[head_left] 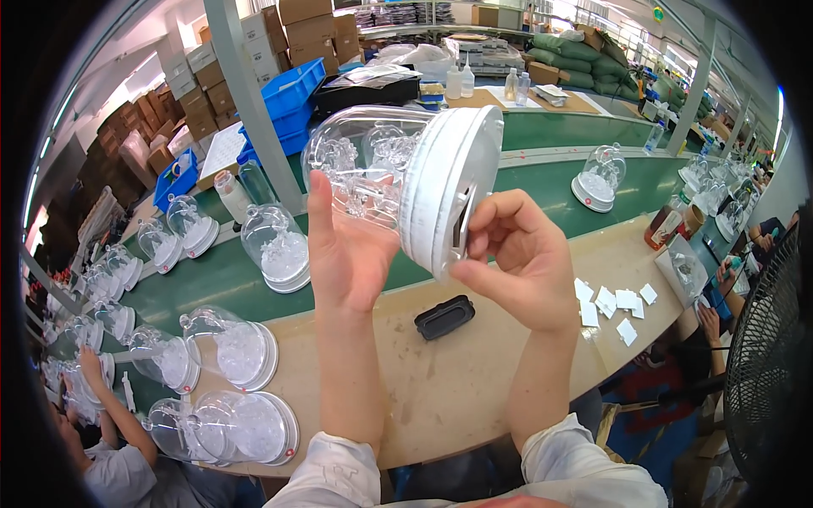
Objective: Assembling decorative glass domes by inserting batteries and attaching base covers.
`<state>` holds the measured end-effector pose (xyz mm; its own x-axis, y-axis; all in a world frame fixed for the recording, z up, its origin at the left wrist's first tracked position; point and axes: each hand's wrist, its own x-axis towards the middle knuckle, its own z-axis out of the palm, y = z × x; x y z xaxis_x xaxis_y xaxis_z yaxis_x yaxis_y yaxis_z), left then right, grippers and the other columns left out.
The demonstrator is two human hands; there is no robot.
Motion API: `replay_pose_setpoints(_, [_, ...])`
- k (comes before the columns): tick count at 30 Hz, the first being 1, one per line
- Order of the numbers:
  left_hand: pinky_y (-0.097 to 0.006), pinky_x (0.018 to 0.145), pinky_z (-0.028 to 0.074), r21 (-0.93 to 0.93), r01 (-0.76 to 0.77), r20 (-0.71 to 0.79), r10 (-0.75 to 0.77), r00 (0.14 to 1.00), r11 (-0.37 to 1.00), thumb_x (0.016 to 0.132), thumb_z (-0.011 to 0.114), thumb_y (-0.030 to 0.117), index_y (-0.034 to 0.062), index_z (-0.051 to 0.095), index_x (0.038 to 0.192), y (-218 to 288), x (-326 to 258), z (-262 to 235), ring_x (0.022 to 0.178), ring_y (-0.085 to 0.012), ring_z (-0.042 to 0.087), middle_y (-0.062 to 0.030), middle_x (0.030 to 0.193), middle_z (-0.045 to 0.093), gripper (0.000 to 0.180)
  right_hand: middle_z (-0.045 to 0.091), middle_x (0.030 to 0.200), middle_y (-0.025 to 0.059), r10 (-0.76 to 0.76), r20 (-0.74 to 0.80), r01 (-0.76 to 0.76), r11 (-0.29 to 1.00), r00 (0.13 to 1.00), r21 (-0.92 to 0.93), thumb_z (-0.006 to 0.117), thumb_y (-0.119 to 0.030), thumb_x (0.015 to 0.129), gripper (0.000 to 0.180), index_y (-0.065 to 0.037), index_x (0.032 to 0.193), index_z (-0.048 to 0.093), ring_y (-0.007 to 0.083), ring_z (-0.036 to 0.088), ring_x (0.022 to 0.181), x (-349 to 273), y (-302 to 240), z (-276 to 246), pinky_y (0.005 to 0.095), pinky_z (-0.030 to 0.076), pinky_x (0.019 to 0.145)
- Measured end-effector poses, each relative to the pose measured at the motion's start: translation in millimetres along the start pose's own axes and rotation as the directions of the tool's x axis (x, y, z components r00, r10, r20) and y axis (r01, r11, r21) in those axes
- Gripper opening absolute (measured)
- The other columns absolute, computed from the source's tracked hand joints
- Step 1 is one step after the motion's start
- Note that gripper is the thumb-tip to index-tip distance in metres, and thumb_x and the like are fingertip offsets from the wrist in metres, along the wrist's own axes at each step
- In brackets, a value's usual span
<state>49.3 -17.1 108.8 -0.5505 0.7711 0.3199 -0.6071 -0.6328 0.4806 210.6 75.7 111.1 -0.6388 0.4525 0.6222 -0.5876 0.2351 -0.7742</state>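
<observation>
A clear dome ornament on a round white base is tilted on its side in front of me, its underside turned to the right. My left hand is wrapped round the clear dome from below, thumb pointing up, and bears its weight. With thumb and fingertips my right hand pinches a thin white battery cover at the dark slot in the base's underside. The cover stands partly away from the slot. Figures inside the dome are transparent and hard to make out. Below, a black oblong tray lies on the tan tabletop.
Several loose white covers lie on the tabletop at right. More dome ornaments stand at left and along the green conveyor. A black fan is at far right. Other people work on both sides.
</observation>
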Motion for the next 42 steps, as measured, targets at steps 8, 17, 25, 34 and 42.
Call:
replay_pose_setpoints(8, [-0.059,0.109,0.032,0.003,-0.035,0.016,0.035,0.999,0.999,0.087,0.068,0.049,0.0076,0.023,0.147,1,2,1,0.136,-0.0358,0.036,-0.0182,0.145,0.036,0.086,0.06,0.089,0.0009,0.03,-0.048,-0.031,0.999,0.998,-0.019,0.077,0.006,0.074,0.033,-0.003,0.099,0.058,0.0074,0.055,0.079,3,1,1,0.0231,0.048,0.072])
replay_pose_setpoints(17, [-0.059,0.109,0.033,0.054,-0.127,-0.016,0.128,0.992,0.99,0.085,0.069,0.05,0.0053,0.022,0.147,-3,0,6,0.133,-0.0365,0.037,-0.0197,0.141,0.035,0.09,0.062,0.092,0.0036,0.037,-0.028,-0.036,0.999,0.999,0.027,0.074,0.009,0.076,0.025,0.0,0.095,0.06,0.0105,0.06,0.083,1,-1,-2,0.0256,0.051,0.076])
replay_pose_setpoints(25, [-0.059,0.107,0.035,0.171,-0.172,-0.033,0.18,0.983,0.97,0.085,0.067,0.053,0.0031,0.025,0.144,-1,0,3,0.13,-0.0372,0.04,-0.0196,0.138,0.036,0.088,0.057,0.095,0.0044,0.082,0.012,-0.083,0.996,0.997,0.039,0.067,0.015,0.076,0.022,0.002,0.092,0.059,0.011,0.058,0.088,7,8,-6,0.0261,0.05,0.076])
replay_pose_setpoints(34, [-0.058,0.105,0.038,0.249,-0.237,-0.044,0.256,0.966,0.939,0.086,0.064,0.056,0.0085,0.024,0.146,-14,-2,7,0.13,-0.0358,0.038,-0.0178,0.138,0.035,0.086,0.058,0.09,0.0038,0.06,-0.006,-0.058,0.986,0.998,0.154,0.069,0.014,0.07,0.021,0.0,0.082,0.061,0.0127,0.057,0.081,9,22,-25,0.0259,0.049,0.072])
replay_pose_setpoints(42, [-0.062,0.104,0.036,0.338,-0.245,-0.031,0.271,0.962,0.909,0.085,0.064,0.058,0.0103,0.016,0.149,-13,-8,13,0.133,-0.0381,0.036,-0.02,0.142,0.03,0.093,0.06,0.089,0.0034,0.076,0.056,-0.088,0.963,0.996,0.256,0.076,0.014,0.068,0.026,0.0,0.083,0.061,0.0115,0.061,0.08,9,21,-30,0.0254,0.051,0.068])
